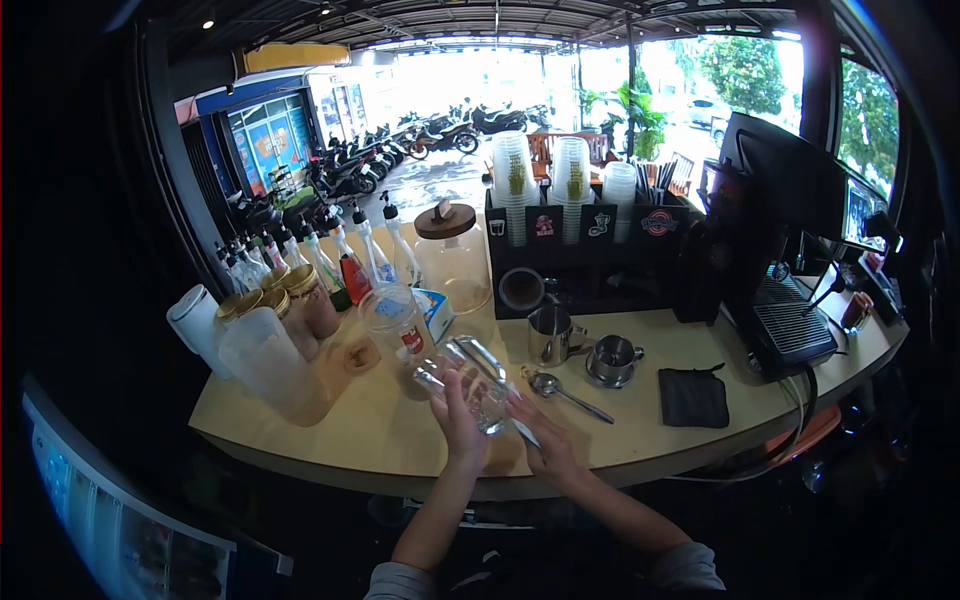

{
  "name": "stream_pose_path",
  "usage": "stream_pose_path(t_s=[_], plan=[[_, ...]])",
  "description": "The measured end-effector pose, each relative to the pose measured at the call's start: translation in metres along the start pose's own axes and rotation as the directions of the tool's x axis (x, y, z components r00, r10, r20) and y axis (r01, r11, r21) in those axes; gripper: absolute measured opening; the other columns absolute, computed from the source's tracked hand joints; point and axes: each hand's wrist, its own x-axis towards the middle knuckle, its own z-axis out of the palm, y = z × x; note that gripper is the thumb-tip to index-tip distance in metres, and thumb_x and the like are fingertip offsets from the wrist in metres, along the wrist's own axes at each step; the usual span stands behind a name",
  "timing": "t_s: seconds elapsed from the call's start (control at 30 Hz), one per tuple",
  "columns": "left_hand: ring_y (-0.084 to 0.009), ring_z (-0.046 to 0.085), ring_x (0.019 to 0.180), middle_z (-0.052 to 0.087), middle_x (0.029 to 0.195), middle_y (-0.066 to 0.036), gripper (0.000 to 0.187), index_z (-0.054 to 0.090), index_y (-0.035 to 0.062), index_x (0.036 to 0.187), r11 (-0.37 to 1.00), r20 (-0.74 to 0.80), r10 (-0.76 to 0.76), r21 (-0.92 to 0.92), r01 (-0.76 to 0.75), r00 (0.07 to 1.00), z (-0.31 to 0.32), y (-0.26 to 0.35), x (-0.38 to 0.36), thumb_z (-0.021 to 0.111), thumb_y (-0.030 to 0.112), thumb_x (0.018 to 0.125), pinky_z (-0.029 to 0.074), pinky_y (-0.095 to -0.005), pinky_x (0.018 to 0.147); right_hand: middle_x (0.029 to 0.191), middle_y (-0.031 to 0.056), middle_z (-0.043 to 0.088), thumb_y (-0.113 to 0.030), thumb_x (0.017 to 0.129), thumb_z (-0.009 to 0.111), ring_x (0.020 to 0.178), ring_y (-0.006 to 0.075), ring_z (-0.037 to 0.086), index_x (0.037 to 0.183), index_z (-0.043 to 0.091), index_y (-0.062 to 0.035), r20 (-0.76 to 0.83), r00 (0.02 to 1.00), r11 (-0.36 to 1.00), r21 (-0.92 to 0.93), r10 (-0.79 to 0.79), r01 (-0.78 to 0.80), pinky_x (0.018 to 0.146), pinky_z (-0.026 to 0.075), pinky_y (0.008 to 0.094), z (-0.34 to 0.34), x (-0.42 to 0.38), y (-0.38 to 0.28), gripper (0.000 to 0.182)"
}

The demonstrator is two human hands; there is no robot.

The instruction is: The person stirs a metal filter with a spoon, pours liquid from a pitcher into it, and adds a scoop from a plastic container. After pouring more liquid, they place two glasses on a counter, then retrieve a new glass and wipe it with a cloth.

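Observation:
Over the front of the counter, my left hand [459, 428] is wrapped round a clear glass container [487, 398], which is tilted. Close against its right side is my right hand [543, 438], fingers together, with a thin white strip-like thing [524, 432] at them. What that white thing is, I cannot make out. Just behind the container stands a clear plastic cup [393, 318] with a red logo. A metal spoon [570, 395] lies right of my hands, near a steel pitcher [550, 336] and a small steel cup on a saucer [612, 360].
At left stand a frosted pitcher [265, 360], lidded jars [312, 300] and several pump bottles [350, 270]. A large glass jar [455, 265] stands behind. A black cup organizer [590, 270], folded black cloth [694, 398] and espresso machine [780, 300] occupy the right side.

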Motion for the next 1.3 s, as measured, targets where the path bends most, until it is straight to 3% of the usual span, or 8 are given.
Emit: stream_pose_path(t_s=[0.03, 0.1, 0.13, 0.2, 0.23, 0.47, 0.77, 1.3], plan=[[-0.0165, 0.052, 0.108, 0.049, 0.123, -0.008, 0.052, 0.036, 0.0052, 0.134, 0.998, -0.016, 0.049, -0.024, -0.05, 0.999, -0.001, 0.002, 0.002, 0.056, 0.027, 0.092, 0.047, -0.0313, 0.084, 0.13, 0.0167, 0.053, -0.003, 0.089, 0.051, 0.122, 0.0317, 0.05, 0.126, 0.053, -0.0016, -0.001, 1.0, 1.0, 0.0, -0.002, 0.002, 0.101, 0.04, 0.0364, 0.0, -0.002, 0.003, 0.037], [-0.0182, 0.051, 0.11, 0.047, 0.125, -0.007, 0.057, 0.036, 0.0051, 0.133, 0.989, -0.026, 0.112, -0.098, -0.114, 0.993, -0.008, -0.002, 0.005, 0.064, 0.021, 0.086, 0.047, -0.0347, 0.086, 0.126, 0.0104, 0.057, -0.015, 0.096, 0.045, 0.115, 0.0257, 0.055, 0.123, 0.054, -0.0025, -0.047, 0.812, 0.729, 0.473, 0.581, -0.494, 0.096, 0.046, 0.0361, 0.003, -0.005, 0.011, 0.031], [-0.0182, 0.051, 0.11, 0.047, 0.125, -0.007, 0.057, 0.036, 0.0051, 0.133, 0.99, -0.027, 0.106, -0.094, -0.108, 0.994, -0.009, -0.01, 0.005, 0.064, 0.021, 0.086, 0.047, -0.0347, 0.086, 0.126, 0.0104, 0.057, -0.015, 0.096, 0.045, 0.115, 0.0257, 0.055, 0.123, 0.054, -0.0025, -0.047, 0.808, 0.725, 0.474, 0.587, -0.499, 0.096, 0.046, 0.0361, 0.01, -0.006, 0.019, 0.031], [-0.0214, 0.052, 0.11, 0.048, 0.123, -0.009, 0.065, 0.036, 0.0039, 0.129, 0.929, 0.157, 0.363, 0.017, -0.37, 0.919, -0.003, -0.029, 0.001, 0.072, 0.017, 0.077, 0.046, -0.0377, 0.09, 0.119, 0.0068, 0.058, -0.027, 0.1, 0.037, 0.108, 0.0203, 0.057, 0.122, 0.052, -0.0049, 0.194, 0.664, 0.05, 0.943, 0.722, -0.329, 0.093, 0.047, 0.0363, 0.03, 0.004, 0.033, 0.035], [-0.0244, 0.053, 0.11, 0.047, 0.12, -0.011, 0.073, 0.035, 0.0033, 0.127, 0.886, 0.262, 0.417, 0.098, -0.454, 0.87, 0.005, -0.026, -0.006, 0.077, 0.015, 0.069, 0.044, -0.0386, 0.095, 0.117, 0.008, 0.059, -0.027, 0.1, 0.034, 0.11, 0.0212, 0.056, 0.122, 0.05, -0.0072, 0.286, 0.532, -0.117, 0.937, 0.797, -0.328, 0.097, 0.045, 0.0377, 0.034, 0.012, 0.013, 0.033], [-0.0252, 0.052, 0.11, 0.044, 0.122, -0.014, 0.079, 0.03, 0.0037, 0.129, 0.862, 0.391, 0.393, 0.16, -0.482, 0.832, -0.009, -0.023, 0.005, 0.079, 0.012, 0.067, 0.042, -0.0388, 0.097, 0.126, 0.0135, 0.051, -0.029, 0.102, 0.031, 0.116, 0.0259, 0.052, 0.127, 0.042, -0.0014, 0.303, 0.491, -0.163, 0.937, 0.817, -0.308, 0.102, 0.042, 0.0428, 0.019, 0.007, -0.01, 0.039], [-0.0251, 0.04, 0.118, 0.038, 0.129, -0.016, 0.093, 0.011, 0.0056, 0.144, 0.781, 0.308, 0.382, 0.396, -0.483, 0.871, -0.005, 0.009, 0.004, 0.073, 0.012, 0.076, 0.027, -0.0405, 0.104, 0.127, 0.0173, 0.05, -0.031, 0.099, 0.04, 0.117, 0.0295, 0.052, 0.126, 0.041, 0.0024, 0.238, 0.485, -0.078, 0.942, 0.842, -0.327, 0.102, 0.044, 0.0416, -0.032, -0.011, -0.001, 0.043], [-0.0321, 0.034, 0.12, 0.029, 0.13, -0.019, 0.094, 0.015, 0.0026, 0.142, 0.561, 0.122, 0.356, 0.765, -0.316, 0.927, 0.0, -0.047, -0.003, 0.076, 0.006, 0.07, 0.026, -0.0432, 0.105, 0.125, 0.0143, 0.054, -0.028, 0.097, 0.046, 0.115, 0.0277, 0.055, 0.126, 0.044, -0.0018, 0.353, 0.544, -0.173, 0.919, 0.761, -0.354, 0.095, 0.048, 0.0397, -0.063, -0.02, 0.005, 0.039]])
